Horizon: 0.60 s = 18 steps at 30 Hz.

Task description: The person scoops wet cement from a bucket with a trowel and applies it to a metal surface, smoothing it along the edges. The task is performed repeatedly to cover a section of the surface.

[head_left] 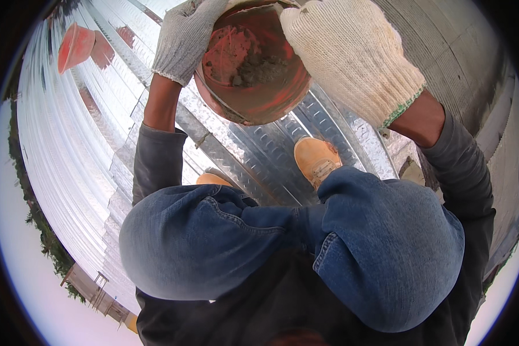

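A round reddish bucket is held up in front of my knees, its mouth facing me. Wet grey mortar lies inside, and smears of it coat the red inner wall. My left hand, in a grey-white knit glove, is closed on the bucket's left rim. On the right side, my right hand, in a cream knit glove with a green-edged cuff, is closed at the rim. Its fingertips are partly hidden behind the glove's back. The bucket's far edge is cut off by the top of the view.
Shiny ribbed metal sheets stretch out to the left and beneath my tan shoes. Another red bucket stands at the far left. A grey concrete-like wall or surface runs along the right. My bent knees are close below the bucket.
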Available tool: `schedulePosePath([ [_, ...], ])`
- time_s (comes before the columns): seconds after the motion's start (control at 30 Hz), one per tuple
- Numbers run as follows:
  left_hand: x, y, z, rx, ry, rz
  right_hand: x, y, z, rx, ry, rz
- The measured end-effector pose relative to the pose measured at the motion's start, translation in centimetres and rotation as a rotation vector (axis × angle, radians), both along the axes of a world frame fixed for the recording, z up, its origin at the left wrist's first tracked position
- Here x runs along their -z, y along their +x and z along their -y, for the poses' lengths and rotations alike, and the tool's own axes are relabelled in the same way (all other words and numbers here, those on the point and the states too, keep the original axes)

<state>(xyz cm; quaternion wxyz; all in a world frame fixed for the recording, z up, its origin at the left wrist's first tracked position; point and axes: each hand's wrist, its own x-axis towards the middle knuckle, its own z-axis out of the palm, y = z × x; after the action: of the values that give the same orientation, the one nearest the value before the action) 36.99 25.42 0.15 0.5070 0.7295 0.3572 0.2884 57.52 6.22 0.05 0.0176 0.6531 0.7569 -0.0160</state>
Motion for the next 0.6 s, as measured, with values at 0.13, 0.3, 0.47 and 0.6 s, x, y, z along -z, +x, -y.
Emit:
schedulePosePath([
  [0.13,-0.4,0.8,0.8,0.062,0.11,-0.149,1.7,-2.5,2.0,-0.062,-0.204,-0.001],
  [0.3,-2.1,2.8,3.5,0.115,-0.128,-0.139,-1.9,0.8,3.3,0.133,-0.163,0.024],
  [0.47,-3.9,3.1,7.4,0.063,0.138,-0.249,2.3,-2.3,6.5,0.077,-0.393,-0.016],
  [0.6,-1.1,3.8,7.7,0.066,-0.057,-0.124,1.6,2.5,4.5,0.228,-0.328,-0.198],
])
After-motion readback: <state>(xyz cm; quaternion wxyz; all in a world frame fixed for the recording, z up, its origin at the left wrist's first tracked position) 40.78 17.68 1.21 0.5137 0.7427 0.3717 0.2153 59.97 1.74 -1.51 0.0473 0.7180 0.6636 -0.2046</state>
